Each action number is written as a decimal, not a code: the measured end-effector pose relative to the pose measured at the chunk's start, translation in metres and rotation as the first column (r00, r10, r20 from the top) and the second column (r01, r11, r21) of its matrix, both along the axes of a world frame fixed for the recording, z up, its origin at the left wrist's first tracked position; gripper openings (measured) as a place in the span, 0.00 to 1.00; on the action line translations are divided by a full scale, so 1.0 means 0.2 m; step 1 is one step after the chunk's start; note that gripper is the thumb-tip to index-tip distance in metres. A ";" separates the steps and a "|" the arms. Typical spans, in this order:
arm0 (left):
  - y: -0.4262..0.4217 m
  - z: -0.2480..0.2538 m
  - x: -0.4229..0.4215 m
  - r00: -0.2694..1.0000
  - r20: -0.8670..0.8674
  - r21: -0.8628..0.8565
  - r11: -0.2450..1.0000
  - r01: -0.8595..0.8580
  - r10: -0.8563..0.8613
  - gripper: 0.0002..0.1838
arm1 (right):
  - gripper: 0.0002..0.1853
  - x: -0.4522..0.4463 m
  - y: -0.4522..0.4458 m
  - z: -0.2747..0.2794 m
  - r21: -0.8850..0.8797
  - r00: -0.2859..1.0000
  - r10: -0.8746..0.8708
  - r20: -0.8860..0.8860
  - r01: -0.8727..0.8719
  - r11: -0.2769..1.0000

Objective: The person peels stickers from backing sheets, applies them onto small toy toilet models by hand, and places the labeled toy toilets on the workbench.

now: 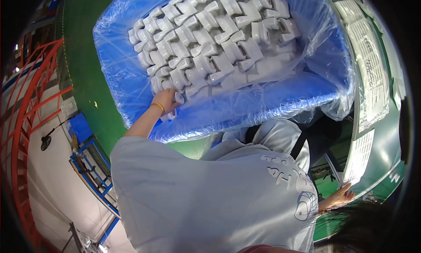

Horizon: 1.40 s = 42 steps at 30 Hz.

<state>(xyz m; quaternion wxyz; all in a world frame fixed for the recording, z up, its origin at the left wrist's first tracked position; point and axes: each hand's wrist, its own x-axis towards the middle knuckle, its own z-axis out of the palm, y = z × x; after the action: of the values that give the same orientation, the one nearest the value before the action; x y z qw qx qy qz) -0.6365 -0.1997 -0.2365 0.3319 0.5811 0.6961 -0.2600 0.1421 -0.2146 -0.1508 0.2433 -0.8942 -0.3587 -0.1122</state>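
Observation:
My left hand (165,100), with a yellow bracelet at the wrist, reaches into the near left corner of a blue bin (115,73). Its fingers are closed around a white tubular plastic part (178,97) at the edge of the pile. Another white piece shows just below the palm. Many similar white parts (201,38) lie in rows inside the bin, which is lined with clear plastic film (245,110). Far off to the right, my right hand (340,197) is at the edge of a green table, fingers apart and holding nothing, close to a printed sheet (358,158).
Clear bags of white items (366,60) lie along the green table (386,152) on the right. Red metal railings (30,99) and a blue frame (94,167) stand on the left. The bin's near rim sits close to my body.

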 end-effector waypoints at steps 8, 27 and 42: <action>-0.04 -0.05 0.15 0.964 -0.265 0.163 0.986 0.025 0.020 0.21 | 0.36 -0.08 0.07 0.02 -0.113 0.993 -0.083 0.080 0.092 0.989; 0.05 -0.05 -0.01 0.974 0.027 -0.171 0.959 0.224 -0.223 0.27 | 0.32 -0.08 0.04 0.02 -0.084 0.986 -0.047 0.161 0.061 0.995; -0.03 -0.10 0.14 0.968 -0.225 0.195 0.979 -0.064 0.108 0.22 | 0.30 -0.04 0.01 -0.03 -0.076 0.966 0.002 0.257 0.019 0.997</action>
<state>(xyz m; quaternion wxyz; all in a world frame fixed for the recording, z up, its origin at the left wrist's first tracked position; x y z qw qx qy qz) -0.6080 -0.2057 -0.2558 0.2027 0.5439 0.7764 -0.2457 0.1341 -0.2122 -0.1575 0.1593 -0.8825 -0.3874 -0.2140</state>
